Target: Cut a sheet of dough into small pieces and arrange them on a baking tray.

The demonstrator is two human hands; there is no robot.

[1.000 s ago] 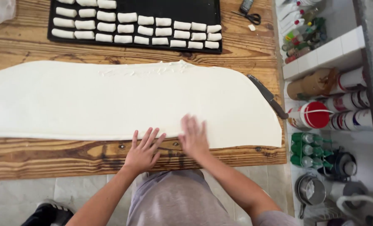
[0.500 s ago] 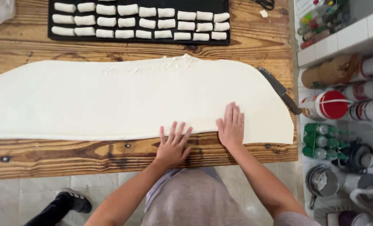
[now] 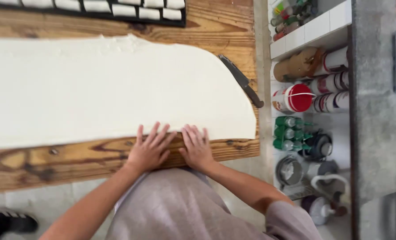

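Item: dough sheet (image 3: 109, 89), spread flat across the wooden table (image 3: 73, 160). I logged my left hand (image 3: 150, 149) and right hand (image 3: 196, 146) side by side, fingers spread flat on its near edge at 6 o'clock, holding nothing. At 12 o'clock, a black tray (image 3: 180, 21) held cut dough pieces (image 3: 127, 10). Knife (image 3: 242, 81) at 3 o'clock. Half a second before, the hands lay farther apart.

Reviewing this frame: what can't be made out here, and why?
- Dough sheet: the left end is cut off by the head view's left edge.
- Black tray of cut pieces: mostly beyond the top edge.
- Left hand and right hand: fingertips meet the dough's near edge; grip unclear, palms face down.
- Shelf bottles: blurred, contents unreadable.
- Knife: blade edge detail too small.
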